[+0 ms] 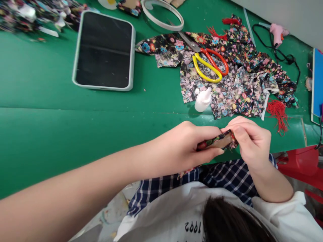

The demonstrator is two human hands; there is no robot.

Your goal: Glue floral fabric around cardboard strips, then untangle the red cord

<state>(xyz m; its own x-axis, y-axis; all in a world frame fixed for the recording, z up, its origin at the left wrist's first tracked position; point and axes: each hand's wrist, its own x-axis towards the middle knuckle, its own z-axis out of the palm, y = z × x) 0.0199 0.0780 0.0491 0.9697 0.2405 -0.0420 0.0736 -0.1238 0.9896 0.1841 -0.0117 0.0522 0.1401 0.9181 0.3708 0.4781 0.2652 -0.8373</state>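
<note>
My left hand (186,144) is closed round a small piece covered in black floral fabric (219,141), with a tan, cardboard-like face showing between thumb and fingers. At the piece's right end, my right hand (252,139) pinches the fabric edge between thumb and fingers. Both hands are just over the near edge of the green table (50,131). Beyond them stands a small white squeeze bottle (203,100) with a pointed nozzle. Scissors (209,64) with one red and one yellow handle lie on spread floral fabric (224,87).
A dark-topped tablet-like device (104,50) lies at the left, near a heap of fabric scraps (45,16). At the back is a roll of tape (164,15). Red tassels (278,114) lie by the fabric. A pink glue gun (277,33) with a black cord is at the far right.
</note>
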